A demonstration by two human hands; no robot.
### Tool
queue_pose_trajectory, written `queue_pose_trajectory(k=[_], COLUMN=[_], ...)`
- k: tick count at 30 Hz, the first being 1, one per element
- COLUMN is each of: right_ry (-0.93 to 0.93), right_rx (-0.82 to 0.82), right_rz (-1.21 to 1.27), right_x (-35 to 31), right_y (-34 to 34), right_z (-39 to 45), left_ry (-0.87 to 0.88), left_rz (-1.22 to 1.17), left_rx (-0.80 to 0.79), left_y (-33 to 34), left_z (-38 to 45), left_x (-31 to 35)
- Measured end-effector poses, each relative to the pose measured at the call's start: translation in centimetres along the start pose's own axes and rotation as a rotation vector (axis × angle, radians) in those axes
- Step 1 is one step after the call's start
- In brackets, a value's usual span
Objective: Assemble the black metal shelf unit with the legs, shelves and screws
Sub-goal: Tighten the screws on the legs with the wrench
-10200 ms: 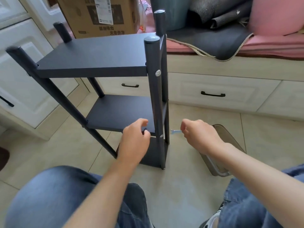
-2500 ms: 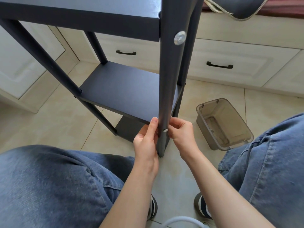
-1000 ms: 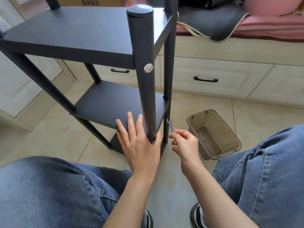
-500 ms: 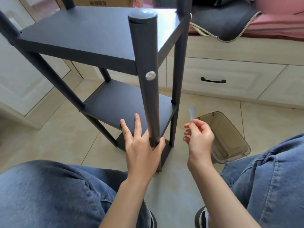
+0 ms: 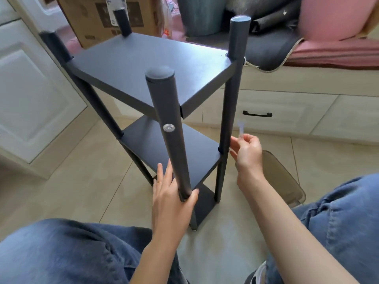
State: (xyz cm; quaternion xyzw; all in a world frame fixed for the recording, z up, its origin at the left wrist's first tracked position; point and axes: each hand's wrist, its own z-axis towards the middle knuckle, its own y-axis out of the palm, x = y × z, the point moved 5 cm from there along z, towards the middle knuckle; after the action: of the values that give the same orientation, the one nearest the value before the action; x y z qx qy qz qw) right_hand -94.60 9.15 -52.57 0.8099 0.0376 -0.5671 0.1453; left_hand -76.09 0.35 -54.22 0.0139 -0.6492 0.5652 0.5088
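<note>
Here we have the black shelf unit [image 5: 155, 64] standing on the tiled floor [image 5: 67, 181] between our knees, three shelves fixed among four legs. Our left hand [image 5: 170, 201] holds the near leg [image 5: 170, 140] low down, thumb on one side and straight fingers laid on the other (a silver screw [image 5: 168, 127] shows higher on that leg). Our right hand [image 5: 247, 152] pinches a small pale wrench [image 5: 240, 128] upright, just beside the right leg [image 5: 230, 103]. A clear plastic bin [image 5: 287, 181] sits behind that wrist.

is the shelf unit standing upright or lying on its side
Upright. The shelf unit stands on the floor, shelves level and legs rising to capped tops; the left hand holds the near leg.
</note>
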Motion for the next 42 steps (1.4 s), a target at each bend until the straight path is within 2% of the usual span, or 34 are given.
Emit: queue_pose_trajectory(k=[6,9,14,16,19,28,35,42], right_ry=[0.008,0.009,0.028,0.034,0.026,0.032,0.134,0.18], right_rx=[-0.05,-0.059,-0.081,-0.098,-0.096,-0.08,-0.191,-0.188], right_rz=[0.0,0.027,0.06,0.084,0.11,0.129,0.137,0.118], right_x=[-0.2,0.3,1.2,1.7,1.9,1.7,1.7,2.1], right_y=[0.3,0.4,1.1,1.4,1.4,0.7,1.3,1.4], right_z=[-0.5,-0.8,-2.2,-3.0,-4.1,-6.5,-6.8,-6.7], left_ry=[-0.178,-0.24,-0.37,-0.412,-0.437,-0.466,-0.442,-0.431], left_rz=[0.085,0.112,-0.086,-0.108,-0.132,-0.237,-0.346,-0.437], left_rx=[0.031,0.129,0.365,0.414,0.384,0.125,0.144,0.195], left_y=[0.4,0.2,-1.7,-2.5,-2.9,-2.8,-3.0,-1.7], left_z=[-0.7,-0.9,-0.5,-0.3,0.1,1.6,3.1,1.3], left_x=[-0.3,-1.2,-3.3,-3.4,-2.9,-2.7,-4.2,-2.7])
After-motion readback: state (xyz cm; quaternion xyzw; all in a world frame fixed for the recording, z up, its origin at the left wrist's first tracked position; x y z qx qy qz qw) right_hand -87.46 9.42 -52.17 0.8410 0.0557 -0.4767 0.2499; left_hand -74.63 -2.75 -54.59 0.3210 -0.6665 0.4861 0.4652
